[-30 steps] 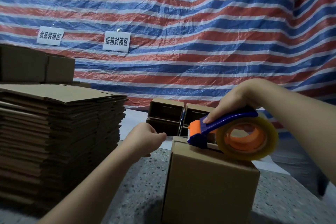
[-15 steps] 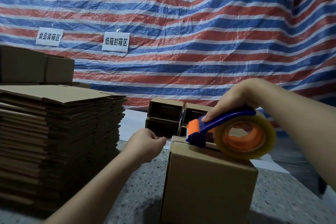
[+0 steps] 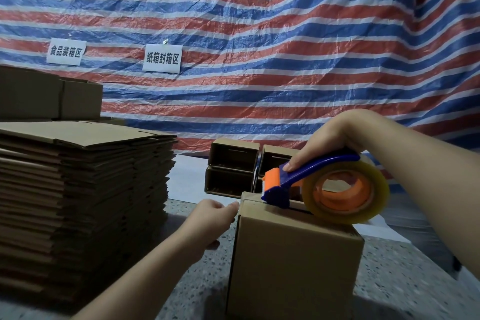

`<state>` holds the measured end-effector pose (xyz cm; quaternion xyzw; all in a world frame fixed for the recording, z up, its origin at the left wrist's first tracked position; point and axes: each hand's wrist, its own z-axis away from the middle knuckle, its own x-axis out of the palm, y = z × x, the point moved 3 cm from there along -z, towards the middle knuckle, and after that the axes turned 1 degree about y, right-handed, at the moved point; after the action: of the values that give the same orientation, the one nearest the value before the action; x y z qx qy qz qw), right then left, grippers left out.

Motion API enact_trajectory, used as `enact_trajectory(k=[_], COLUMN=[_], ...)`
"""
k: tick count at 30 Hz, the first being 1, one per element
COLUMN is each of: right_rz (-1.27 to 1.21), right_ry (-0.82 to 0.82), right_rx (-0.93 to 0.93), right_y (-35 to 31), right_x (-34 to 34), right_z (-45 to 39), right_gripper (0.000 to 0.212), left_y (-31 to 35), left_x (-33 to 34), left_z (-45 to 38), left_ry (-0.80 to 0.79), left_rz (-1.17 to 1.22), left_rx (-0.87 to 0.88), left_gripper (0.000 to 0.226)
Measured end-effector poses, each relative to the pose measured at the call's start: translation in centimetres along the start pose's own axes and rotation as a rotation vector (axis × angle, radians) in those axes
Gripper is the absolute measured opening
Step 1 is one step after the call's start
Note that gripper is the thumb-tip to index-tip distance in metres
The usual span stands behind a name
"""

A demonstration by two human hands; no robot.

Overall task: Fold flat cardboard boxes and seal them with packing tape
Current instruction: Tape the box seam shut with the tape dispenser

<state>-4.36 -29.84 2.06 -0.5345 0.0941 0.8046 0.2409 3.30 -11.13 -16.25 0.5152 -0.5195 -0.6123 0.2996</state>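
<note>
Right hand (image 3: 335, 138) grips the blue-orange tape dispenser (image 3: 311, 184) atop the plain brown box (image 3: 293, 262); curled left hand (image 3: 207, 221) touches its corner.

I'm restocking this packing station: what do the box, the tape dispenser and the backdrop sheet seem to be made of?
Box: brown cardboard, matte, creased at the corners. Tape dispenser: looks like hard plastic, smooth blue handle and orange head, carrying a glossy clear tape roll. Backdrop sheet: probably woven plastic tarp, striped red, white and blue, wrinkled with a slight sheen.
</note>
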Motion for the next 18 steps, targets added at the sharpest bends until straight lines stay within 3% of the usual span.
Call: enact_trajectory(k=[7,18], right_rz=[-0.002,-0.017], right_ry=[-0.041,-0.076], right_rx=[-0.001,0.002], right_y=[-0.2,-0.2], right_x=[0.1,0.2], right_z=[0.0,0.4], right_gripper=[0.085,0.063], left_y=[-1.3,-2.2], left_x=[1.1,1.4], left_z=[0.2,0.3], left_ry=[-0.130,-0.265], left_rz=[0.293,0.369], left_rx=[-0.157,-0.213], left_gripper=[0.042,0.054])
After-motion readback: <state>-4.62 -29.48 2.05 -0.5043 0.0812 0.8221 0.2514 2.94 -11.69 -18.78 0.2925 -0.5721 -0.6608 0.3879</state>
